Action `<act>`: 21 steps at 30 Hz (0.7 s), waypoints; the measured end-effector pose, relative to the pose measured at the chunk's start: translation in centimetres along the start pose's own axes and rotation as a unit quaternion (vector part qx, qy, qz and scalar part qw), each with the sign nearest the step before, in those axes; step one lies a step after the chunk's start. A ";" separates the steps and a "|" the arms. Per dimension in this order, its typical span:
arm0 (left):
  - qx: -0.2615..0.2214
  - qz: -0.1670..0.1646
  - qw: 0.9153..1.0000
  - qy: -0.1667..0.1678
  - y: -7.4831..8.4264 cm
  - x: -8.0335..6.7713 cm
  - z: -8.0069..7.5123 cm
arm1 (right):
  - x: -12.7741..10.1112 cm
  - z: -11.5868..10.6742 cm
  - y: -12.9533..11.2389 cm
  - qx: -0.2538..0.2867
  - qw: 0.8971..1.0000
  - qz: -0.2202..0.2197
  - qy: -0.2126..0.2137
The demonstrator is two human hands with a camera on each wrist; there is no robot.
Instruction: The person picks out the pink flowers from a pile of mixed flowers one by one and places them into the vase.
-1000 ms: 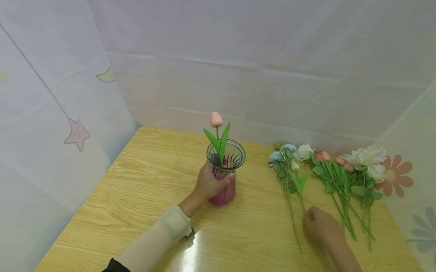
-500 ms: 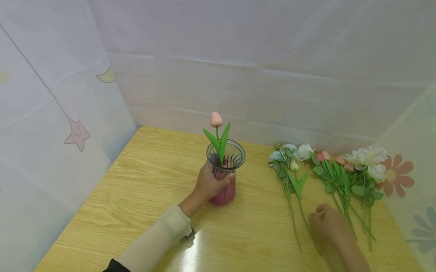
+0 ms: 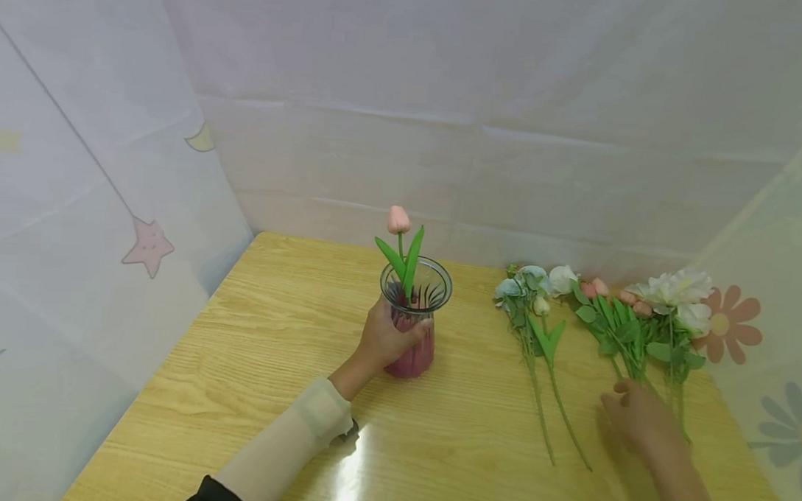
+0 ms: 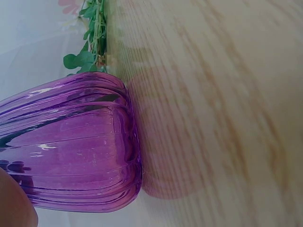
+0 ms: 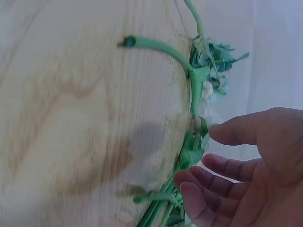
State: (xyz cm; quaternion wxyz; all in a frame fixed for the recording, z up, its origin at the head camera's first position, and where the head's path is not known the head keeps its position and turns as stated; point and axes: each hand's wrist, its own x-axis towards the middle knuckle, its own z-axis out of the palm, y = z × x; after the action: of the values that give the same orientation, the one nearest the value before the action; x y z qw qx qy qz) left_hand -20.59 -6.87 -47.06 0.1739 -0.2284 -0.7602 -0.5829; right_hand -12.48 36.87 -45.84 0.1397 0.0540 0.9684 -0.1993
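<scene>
Backdrop (image 3: 381, 73): a pale cloth, standing behind the far edge of the worktop (image 3: 278, 342).
Worktop: of light wood grain; it carries the vase (image 3: 424, 358) and the laid flowers.
Pink bunch (image 3: 626, 336): it lies at the right of the worktop, heads to the far side; its long axis runs from far left to near right, so the stem ends point to the near side, by the right hand (image 3: 640, 417).
Vase: upright, purple glass below, well to the left of the bunch; one pink tulip (image 3: 398, 221) stands in it.
Left hand (image 3: 381, 342): its grip is wrapped around the vase.
Right hand: much nearer to the bunch; its grip holds nothing, fingers loosely bent, thumb apart. The bunch extends from it toward the far side; if fingers touch the stems, I cannot tell surely.
White tulip (image 3: 550, 359): left of the right hand, apart from it.
</scene>
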 end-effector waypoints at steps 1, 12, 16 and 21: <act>-0.001 0.001 1.000 0.000 0.0 0.0 0.0 | 0.0 -0.1 0.2 -0.004 1.000 0.000 0.002; -0.009 0.007 1.000 -0.007 0.0 0.0 0.1 | -0.4 -1.3 2.3 -0.027 0.999 0.018 0.022; -0.010 0.001 1.000 -0.006 0.0 0.0 0.0 | -0.5 -1.6 3.0 -0.033 0.999 0.029 0.024; -0.010 0.000 1.000 -0.004 0.0 0.0 -0.1 | -0.5 -1.8 4.0 -0.037 0.998 0.050 0.016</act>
State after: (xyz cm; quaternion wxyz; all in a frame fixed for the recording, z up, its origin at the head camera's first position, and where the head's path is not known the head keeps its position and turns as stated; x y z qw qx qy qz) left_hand -20.53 -6.92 -47.05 0.1689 -0.2325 -0.7550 -0.5894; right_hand -11.83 41.22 -45.60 0.1359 0.1004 0.9733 -0.1551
